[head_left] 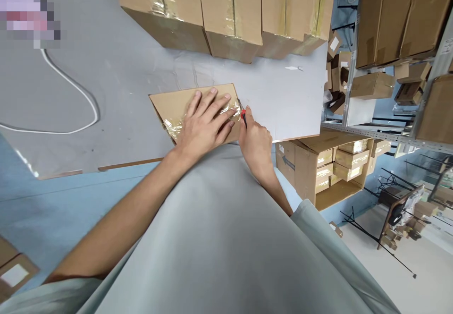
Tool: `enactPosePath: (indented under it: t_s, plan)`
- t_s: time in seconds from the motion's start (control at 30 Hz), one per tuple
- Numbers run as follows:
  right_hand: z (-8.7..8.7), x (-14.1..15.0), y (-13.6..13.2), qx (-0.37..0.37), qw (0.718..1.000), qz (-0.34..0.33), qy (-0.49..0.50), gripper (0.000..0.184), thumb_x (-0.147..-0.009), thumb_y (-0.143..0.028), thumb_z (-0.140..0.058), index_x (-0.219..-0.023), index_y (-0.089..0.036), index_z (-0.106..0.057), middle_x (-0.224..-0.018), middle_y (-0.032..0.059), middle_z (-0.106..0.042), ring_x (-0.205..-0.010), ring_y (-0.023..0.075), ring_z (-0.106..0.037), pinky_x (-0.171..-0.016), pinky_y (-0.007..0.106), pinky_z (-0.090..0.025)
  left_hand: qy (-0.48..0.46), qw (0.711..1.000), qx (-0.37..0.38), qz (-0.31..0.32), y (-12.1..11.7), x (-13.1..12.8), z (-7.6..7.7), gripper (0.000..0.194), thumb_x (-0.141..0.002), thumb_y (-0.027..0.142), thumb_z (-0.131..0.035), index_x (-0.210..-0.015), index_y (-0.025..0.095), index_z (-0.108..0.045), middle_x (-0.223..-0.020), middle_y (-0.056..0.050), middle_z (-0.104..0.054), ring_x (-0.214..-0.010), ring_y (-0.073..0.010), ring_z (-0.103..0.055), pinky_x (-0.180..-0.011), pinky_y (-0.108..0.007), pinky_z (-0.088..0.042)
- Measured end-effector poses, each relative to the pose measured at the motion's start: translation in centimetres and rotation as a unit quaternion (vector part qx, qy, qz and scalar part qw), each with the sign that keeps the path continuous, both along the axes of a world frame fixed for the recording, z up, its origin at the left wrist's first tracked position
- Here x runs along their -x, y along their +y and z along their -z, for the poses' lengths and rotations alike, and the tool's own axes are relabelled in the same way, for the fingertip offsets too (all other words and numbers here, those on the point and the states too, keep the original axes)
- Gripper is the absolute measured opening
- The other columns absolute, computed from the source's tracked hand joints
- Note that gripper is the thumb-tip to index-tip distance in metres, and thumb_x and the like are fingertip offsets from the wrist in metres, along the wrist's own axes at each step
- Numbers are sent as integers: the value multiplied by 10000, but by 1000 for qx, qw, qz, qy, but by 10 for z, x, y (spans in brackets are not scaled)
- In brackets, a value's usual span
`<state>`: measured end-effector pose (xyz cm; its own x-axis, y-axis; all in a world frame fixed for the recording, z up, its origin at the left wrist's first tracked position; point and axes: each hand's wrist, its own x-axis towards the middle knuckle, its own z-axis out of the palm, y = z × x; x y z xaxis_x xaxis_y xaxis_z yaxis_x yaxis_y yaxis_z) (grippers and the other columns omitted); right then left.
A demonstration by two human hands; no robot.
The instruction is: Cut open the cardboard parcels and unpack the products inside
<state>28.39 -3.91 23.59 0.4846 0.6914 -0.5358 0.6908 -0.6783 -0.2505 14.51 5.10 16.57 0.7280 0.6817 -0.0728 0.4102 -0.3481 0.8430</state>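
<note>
Head view: nearest is one grey-green garment (226,238) on the person, with one brown box (16,274) bearing a white label at the near left, below the table (123,78). Two hands work at the table's near edge, apart from each other. The left hand (201,125) lies flat, its fingers spread, on one taped carton (168,106), which rests on the table in front of the person; shiny clear tape (173,127) shows on its top. The right hand (256,144) is closed around one small red-and-black tool (243,114), whose thin tip sits at the carton's right edge; whether it touches cannot be told. To the left, one white cable (94,104) curves over the tabletop. To the right, past the table's edge, one large open carton (297,165) holds at least six smaller taped boxes (352,158). Farther off on the table, toward the right, lies one small white item (293,68), too small to identify. Along the far side stand four taped cartons (231,7) in one row, side by side. At the far right, one metal shelf (378,137) carries three large cartons (396,16) and several smaller ones.
</note>
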Motion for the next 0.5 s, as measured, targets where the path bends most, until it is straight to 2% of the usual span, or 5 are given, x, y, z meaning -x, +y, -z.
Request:
enactPosePath:
  t_s: [0.1, 0.2, 0.37, 0.5]
  plan:
    - [-4, 8, 6, 24, 1000, 2, -20, 595, -1231, -341, -353, -1807, -191, -341, -1140, 156, -842, -1074, 319, -819, -1023, 459, -614, 5, 999, -42, 15, 0, 1, 4, 360, -1116, 511, -598, -1431, 391, -727, -1719, 24, -617, -1746, -370, -362, -1457, -713, -137]
    - [-11, 10, 14, 51, 998, -7, -37, 595, -1235, -335, -357, -1811, -192, -316, -1168, 165, -845, -1098, 320, -816, -1016, 453, -620, 0, 996, -78, 30, -1, 3, 11, 409, -1142, 479, -554, -1500, 347, -704, -1753, -28, -585, -1746, -378, -359, -1452, -713, -150]
    - [-23, 10, 27, 70, 995, -26, -59, 567, -1223, -350, -462, -1756, -167, -398, -1214, 195, -836, -1172, 354, -809, -1034, 465, -619, -11, 993, -108, 40, -1, 4, 20, 464, -1140, 484, -572, -1563, 325, -676, -1776, -65, -557, -1749, -390, -349, -1453, -699, -157]
    - [-32, 16, 26, 84, 994, -23, -70, 485, -1223, -281, -412, -1687, -149, -473, -1258, 215, -827, -1182, 346, -810, -1017, 454, -632, -20, 992, -118, 34, -2, 3, 20, 454, -1162, 484, -539, -1560, 320, -683, -1749, -70, -588, -1741, -360, -373, -1460, -666, -171]
